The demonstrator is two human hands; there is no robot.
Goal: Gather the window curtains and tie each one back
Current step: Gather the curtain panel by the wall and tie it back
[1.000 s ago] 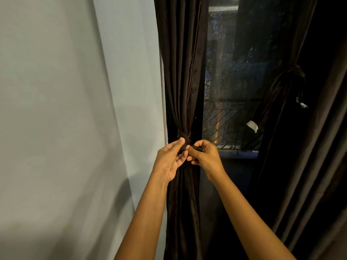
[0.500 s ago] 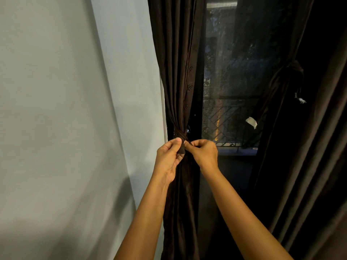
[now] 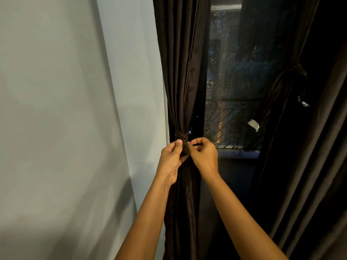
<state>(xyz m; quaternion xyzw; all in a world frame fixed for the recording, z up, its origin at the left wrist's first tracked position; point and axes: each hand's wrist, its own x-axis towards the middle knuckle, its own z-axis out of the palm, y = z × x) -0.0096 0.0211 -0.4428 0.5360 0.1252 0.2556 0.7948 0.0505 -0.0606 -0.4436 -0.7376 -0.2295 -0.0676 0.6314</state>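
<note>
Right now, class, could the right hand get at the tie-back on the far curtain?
Probably, once freed: only open window lies between the right hand and that tie-back, up and to its right. At present its fingers pinch the tie band on the near curtain.

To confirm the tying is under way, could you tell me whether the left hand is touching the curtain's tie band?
Touching. The head view shows the left hand pinching the tie band with no gap.

Two hands in shot, left hand (image 3: 171, 158) and right hand (image 3: 203, 154). Two gathered curtains now: left curtain (image 3: 181, 72), far right curtain (image 3: 277, 94). Two ties, left tie (image 3: 181, 138), right tie (image 3: 299, 69). Two white scraps, left scrap (image 3: 253, 125), right scrap (image 3: 303, 104). One window (image 3: 225, 81)
</note>
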